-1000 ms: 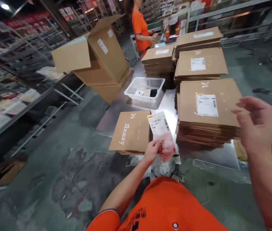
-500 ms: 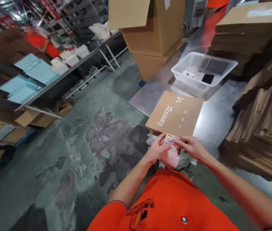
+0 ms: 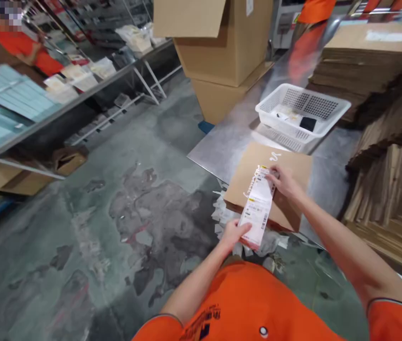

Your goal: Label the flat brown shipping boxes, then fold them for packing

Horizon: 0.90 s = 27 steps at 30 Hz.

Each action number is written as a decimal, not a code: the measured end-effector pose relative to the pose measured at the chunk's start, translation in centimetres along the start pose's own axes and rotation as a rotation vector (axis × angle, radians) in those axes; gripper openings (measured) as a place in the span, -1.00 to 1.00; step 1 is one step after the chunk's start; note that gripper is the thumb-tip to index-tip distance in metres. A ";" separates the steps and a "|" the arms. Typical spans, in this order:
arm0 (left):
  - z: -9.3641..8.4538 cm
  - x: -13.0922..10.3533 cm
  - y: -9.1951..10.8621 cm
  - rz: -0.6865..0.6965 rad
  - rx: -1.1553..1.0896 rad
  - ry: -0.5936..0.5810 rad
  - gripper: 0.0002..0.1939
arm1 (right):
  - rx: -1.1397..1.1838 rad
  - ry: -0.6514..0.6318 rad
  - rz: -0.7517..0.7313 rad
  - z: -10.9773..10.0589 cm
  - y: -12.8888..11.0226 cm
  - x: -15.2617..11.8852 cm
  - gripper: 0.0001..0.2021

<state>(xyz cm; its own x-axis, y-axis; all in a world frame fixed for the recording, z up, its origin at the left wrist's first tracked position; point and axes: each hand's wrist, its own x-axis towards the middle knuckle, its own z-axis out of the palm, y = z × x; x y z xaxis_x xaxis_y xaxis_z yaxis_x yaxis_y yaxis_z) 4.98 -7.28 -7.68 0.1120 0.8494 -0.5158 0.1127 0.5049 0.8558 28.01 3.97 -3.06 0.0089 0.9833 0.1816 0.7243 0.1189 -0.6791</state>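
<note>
A strip of printed labels (image 3: 257, 207) stretches between my two hands, its upper part over a brown cardboard box (image 3: 295, 166) with white lettering. My left hand (image 3: 234, 233) pinches the lower end of the strip, in front of the box's near edge. At the upper end, my right hand (image 3: 283, 181) grips the strip's right edge with thumb and fingers, above the box top. The box rests at the near corner of a metal table (image 3: 215, 149).
A white plastic basket (image 3: 302, 111) with a dark item inside stands behind the box. Stacks of flattened cardboard (image 3: 371, 61) line the right side. Large cartons (image 3: 222, 61) stand beyond the table's left edge. People in orange shirts are farther back.
My right hand has moved up and away from my left, and the label strip is now stretched out longer between them. The view has shifted a little to the right.
</note>
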 end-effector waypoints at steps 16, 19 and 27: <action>-5.0 3.2 5.6 0.468 0.135 0.124 -0.69 | -0.413 -0.219 -0.436 6.3 -2.6 -5.8 -0.37; -4.5 2.1 5.6 0.491 0.154 0.109 -0.70 | -0.264 -0.079 -0.316 3.9 -0.1 -9.4 -0.47; -1.5 -3.3 2.8 0.329 0.096 0.145 -0.60 | 0.163 0.239 0.478 -7.0 5.1 -12.9 -0.51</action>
<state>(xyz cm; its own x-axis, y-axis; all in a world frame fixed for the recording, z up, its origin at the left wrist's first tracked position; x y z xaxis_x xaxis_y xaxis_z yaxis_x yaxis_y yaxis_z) 3.42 -8.39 -3.53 0.0177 0.9803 -0.1968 0.1865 0.1901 0.9639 36.39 -9.09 -3.88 0.4797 0.8769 -0.0301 0.4857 -0.2940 -0.8232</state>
